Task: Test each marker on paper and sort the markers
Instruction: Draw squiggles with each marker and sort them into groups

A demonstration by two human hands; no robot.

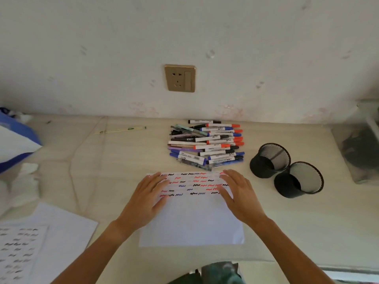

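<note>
The pale bench [297,232] runs up to a white wall carrying a gold socket plate [179,78]. The landmark is the sheet of white paper [192,222] lying flat near the bench's front edge, its far third covered with short red, black and blue squiggles. To the left of the paper, at the bench's near corner, lie more sheets [61,238], 1 of them marked with similar squiggles. Just beyond the paper's far edge is the pile of markers [207,144], red, blue and black caps mixed, lying mostly crosswise. To the right of the paper, apart from it, stand 2 black mesh pen cups [287,171], touching each other and tilted toward the camera. The left hand [147,198] rests flat on the paper's left edge, fingers straight and spread; the right hand [239,193] lies the same way on its right edge. Neither holds a marker.
</note>
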